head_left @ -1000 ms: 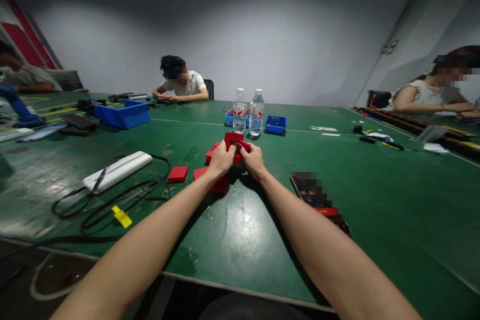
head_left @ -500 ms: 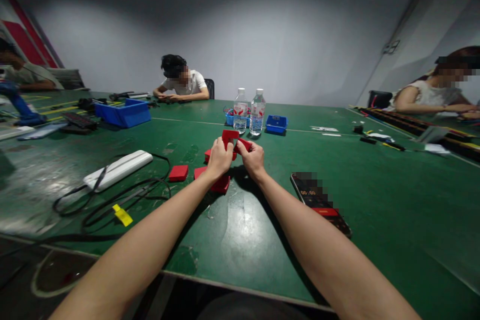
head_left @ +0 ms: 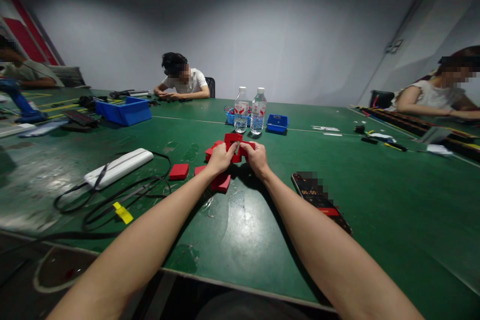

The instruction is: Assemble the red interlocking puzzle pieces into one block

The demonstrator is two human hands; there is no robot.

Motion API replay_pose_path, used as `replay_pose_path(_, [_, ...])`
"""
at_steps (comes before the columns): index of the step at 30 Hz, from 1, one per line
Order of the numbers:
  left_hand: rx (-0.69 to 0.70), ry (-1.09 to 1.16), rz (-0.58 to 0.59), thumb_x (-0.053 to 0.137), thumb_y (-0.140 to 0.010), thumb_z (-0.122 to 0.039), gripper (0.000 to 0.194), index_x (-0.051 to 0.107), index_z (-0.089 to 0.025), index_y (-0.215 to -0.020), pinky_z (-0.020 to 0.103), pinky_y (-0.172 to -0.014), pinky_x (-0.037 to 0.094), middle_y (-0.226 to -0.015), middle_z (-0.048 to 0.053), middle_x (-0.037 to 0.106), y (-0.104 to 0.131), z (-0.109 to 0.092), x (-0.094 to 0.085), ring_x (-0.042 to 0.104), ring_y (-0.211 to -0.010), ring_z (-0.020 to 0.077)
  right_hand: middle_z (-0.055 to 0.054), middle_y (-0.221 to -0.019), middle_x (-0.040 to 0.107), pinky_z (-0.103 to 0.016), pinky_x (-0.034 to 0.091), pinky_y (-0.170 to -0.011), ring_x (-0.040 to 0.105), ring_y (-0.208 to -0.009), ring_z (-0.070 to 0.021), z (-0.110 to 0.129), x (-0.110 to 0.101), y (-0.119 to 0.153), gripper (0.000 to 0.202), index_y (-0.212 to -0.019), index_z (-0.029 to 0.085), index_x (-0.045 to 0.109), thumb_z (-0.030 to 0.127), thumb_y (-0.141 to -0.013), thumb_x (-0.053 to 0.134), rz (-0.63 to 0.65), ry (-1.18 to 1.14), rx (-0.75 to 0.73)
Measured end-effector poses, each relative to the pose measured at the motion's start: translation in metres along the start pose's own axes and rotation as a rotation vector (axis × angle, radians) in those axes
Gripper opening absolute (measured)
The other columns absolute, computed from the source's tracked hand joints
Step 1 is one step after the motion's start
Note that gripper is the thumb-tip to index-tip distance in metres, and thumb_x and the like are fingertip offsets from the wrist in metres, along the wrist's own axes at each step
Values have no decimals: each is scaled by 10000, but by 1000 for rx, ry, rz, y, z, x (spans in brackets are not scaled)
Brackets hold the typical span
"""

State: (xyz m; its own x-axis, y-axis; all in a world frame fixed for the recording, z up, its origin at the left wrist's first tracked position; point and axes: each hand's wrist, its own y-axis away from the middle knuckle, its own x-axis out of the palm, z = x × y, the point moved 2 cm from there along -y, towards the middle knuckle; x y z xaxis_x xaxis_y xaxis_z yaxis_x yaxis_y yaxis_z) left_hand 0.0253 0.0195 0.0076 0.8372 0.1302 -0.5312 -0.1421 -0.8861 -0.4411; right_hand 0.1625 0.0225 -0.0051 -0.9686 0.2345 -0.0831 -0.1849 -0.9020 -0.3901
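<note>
Over the table's middle, my left hand [head_left: 220,160] is closed on a small red box [head_left: 233,137] that looks opened up, with an upright red panel on its far side. My right hand [head_left: 258,161] pinches a red flap at the box's right side; whether it is joined to the box I cannot tell. Something pale shows between my thumbs, too small to name. More red boxes lie around my left hand: one apart on the left [head_left: 179,171], one under my left wrist [head_left: 221,183], and others behind the hand, partly hidden.
Two water bottles [head_left: 257,112] and a small blue tray [head_left: 277,123] stand beyond my hands. A phone [head_left: 318,200] lies on the right. At left are a white power strip [head_left: 120,167] with black cable and a larger blue bin [head_left: 123,111]. Other people sit around the table.
The box's upright panel has tilted and dropped slightly, and more of the opened red box shows between my hands. My right hand has shifted slightly right.
</note>
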Motion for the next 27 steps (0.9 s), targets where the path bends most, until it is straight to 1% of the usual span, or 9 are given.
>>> replay_pose_path(3, [13, 77, 44, 381, -872, -522, 451, 577, -152, -705, 252, -559, 396, -626, 43, 588, -2, 7, 3, 529, -576, 157, 41, -489, 502, -225, 366, -494, 420, -453, -95, -1, 1, 1, 315, -614, 172, 550, 480, -672, 581, 74, -76, 43])
replay_pose_path(8, [-19, 210, 48, 395, -842, -566, 477, 583, -134, -766, 256, -555, 407, -642, 43, 585, -4, 14, 6, 522, -581, 158, 24, -551, 536, -231, 371, -546, 442, -525, -106, 0, 2, 1, 343, -618, 170, 562, 507, -678, 589, 12, 84, -58])
replay_pose_path(11, [-20, 244, 52, 408, -833, -576, 483, 585, -129, -785, 256, -560, 410, -649, 40, 582, -4, 14, 7, 515, -585, 154, 21, -551, 535, -233, 367, -550, 436, -530, -107, 1, 1, 1, 339, -606, 172, 557, 500, -689, 581, 19, 110, -72])
replay_pose_path(14, [-21, 255, 52, 418, -828, -582, 480, 577, -135, -755, 247, -544, 397, -630, 28, 570, -3, 12, 6, 502, -575, 145, 34, -513, 501, -229, 344, -508, 412, -490, -99, 2, 0, 1, 320, -585, 181, 527, 480, -685, 580, 65, 61, -22])
replay_pose_path(17, [-34, 245, 54, 414, -831, -580, 474, 555, -145, -707, 244, -532, 380, -594, 12, 544, -2, 10, 5, 483, -548, 135, 44, -499, 487, -227, 329, -467, 397, -444, -90, 3, -1, 1, 296, -607, 182, 527, 463, -681, 579, 124, -10, 45])
replay_pose_path(21, [-24, 217, 64, 420, -833, -567, 454, 555, -147, -723, 243, -544, 381, -602, 9, 544, -2, 9, 3, 492, -568, 140, 52, -489, 468, -224, 315, -434, 388, -415, -86, 3, -1, 2, 300, -627, 178, 527, 469, -677, 583, 166, -38, 53])
replay_pose_path(24, [-11, 213, 61, 414, -837, -563, 453, 562, -143, -753, 244, -551, 389, -634, 18, 561, -4, 11, 3, 498, -584, 143, 46, -483, 473, -220, 320, -451, 399, -438, -91, 2, 0, 2, 317, -620, 180, 524, 485, -689, 578, 139, 6, 9])
replay_pose_path(27, [1, 218, 59, 411, -835, -573, 465, 560, -143, -739, 245, -553, 396, -639, 23, 564, -5, 12, 3, 499, -587, 143, 37, -497, 489, -222, 327, -479, 412, -474, -98, 1, 1, 3, 338, -616, 180, 536, 506, -698, 574, 75, 90, -44])
